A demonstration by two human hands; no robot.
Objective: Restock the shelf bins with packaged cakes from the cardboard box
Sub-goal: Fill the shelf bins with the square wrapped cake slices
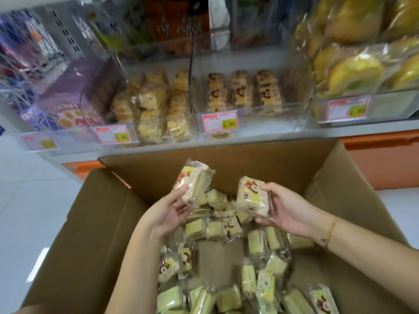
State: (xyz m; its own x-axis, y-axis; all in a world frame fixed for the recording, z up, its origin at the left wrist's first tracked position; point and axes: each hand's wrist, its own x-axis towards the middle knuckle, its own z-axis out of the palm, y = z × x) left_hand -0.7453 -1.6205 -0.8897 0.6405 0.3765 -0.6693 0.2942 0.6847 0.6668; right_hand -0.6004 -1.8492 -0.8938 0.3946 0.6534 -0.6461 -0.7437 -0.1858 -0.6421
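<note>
A large open cardboard box point(140, 177) fills the lower half of the head view, with several clear-wrapped yellow cakes point(249, 277) loose on its floor. My left hand point(165, 215) grips one wrapped cake point(195, 181) above the box, held tilted. My right hand point(288, 210) holds another wrapped cake point(251, 197) by its side. Ahead, a clear shelf bin point(249, 130) with a price tag holds three rows of the same cakes point(243, 91). The bin's front part has bare room.
A neighbouring clear bin point(154, 107) to the left holds several paler cakes. A bin of yellow buns point(353, 71) stands at the right. Purple boxes point(68, 98) lie at the far left. The shelf base is orange point(383, 155). White floor tiles flank the box.
</note>
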